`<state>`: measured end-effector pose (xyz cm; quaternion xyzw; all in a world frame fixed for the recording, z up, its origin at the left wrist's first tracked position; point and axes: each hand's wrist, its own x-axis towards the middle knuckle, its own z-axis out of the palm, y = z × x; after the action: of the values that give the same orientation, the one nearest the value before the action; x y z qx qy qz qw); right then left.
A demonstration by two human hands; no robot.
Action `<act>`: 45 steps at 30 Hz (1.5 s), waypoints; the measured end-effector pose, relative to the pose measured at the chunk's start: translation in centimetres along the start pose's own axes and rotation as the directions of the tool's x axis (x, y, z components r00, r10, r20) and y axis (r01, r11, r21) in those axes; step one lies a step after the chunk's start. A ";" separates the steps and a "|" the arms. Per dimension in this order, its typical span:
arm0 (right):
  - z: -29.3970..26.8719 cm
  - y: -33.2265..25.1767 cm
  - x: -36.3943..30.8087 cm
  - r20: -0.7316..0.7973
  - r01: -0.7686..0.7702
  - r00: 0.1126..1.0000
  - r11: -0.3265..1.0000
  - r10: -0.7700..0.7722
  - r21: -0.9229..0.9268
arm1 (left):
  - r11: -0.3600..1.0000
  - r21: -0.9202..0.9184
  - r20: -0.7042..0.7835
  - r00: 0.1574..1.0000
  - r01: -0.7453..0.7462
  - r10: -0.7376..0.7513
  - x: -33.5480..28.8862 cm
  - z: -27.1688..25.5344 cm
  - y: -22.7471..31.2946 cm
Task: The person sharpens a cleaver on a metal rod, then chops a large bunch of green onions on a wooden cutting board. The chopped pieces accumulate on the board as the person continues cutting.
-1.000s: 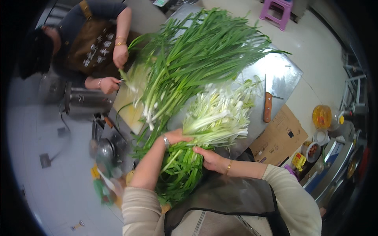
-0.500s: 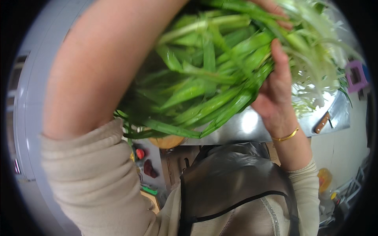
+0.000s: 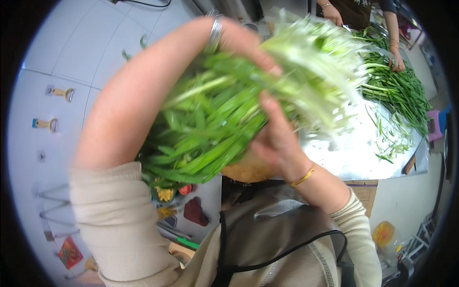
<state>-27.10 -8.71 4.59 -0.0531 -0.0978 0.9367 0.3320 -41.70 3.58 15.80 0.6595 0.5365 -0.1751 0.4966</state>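
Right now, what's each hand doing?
Left hand: holding the leafy green bundle, far side.
Right hand: holding the same bundle, near side.

A kitchen, from its metal worktop point(image 3: 334, 160), leafy greens point(image 3: 210, 129), wooden-handled knife point(image 3: 409, 165) and dark apron point(image 3: 287, 232)

Own hands: two, left hand point(image 3: 243, 45) and right hand point(image 3: 277, 141), both gripping one bundle of green-and-white stalks point(image 3: 224, 110). Wearer's bracelets: two, one silver bracelet point(image 3: 214, 34) and one gold bracelet point(image 3: 303, 177). One co-worker point(image 3: 354, 10) is showing two hands at one pile of green stalks point(image 3: 394, 88). Two yellow-handled tools point(image 3: 61, 93) point(image 3: 46, 125) are appearing at left. Also showing: one wooden knife handle point(image 3: 409, 165), one purple stool point(image 3: 434, 125), one round wooden board point(image 3: 246, 172).
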 end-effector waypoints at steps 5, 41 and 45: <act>-4.6 10.6 3.4 -0.070 -0.118 0.988 0.972 0.135 0.204 | 0.996 0.079 0.116 0.993 -0.033 0.024 1.4 4.1 -12.7; -18.7 10.9 -3.9 -0.770 -0.340 0.612 0.939 0.180 -0.050 | 0.997 -0.053 -0.587 0.807 0.052 -0.074 18.9 5.8 -27.1; -19.5 10.6 -3.9 -0.745 -0.315 0.645 0.948 0.170 -0.056 | 0.956 -0.294 -0.271 0.960 -0.016 -0.068 22.0 6.5 -25.1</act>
<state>-27.40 -16.34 -16.58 -0.4653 -0.0330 0.8597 0.2080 -53.92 8.08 -15.65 0.5893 0.6296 -0.0059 0.5063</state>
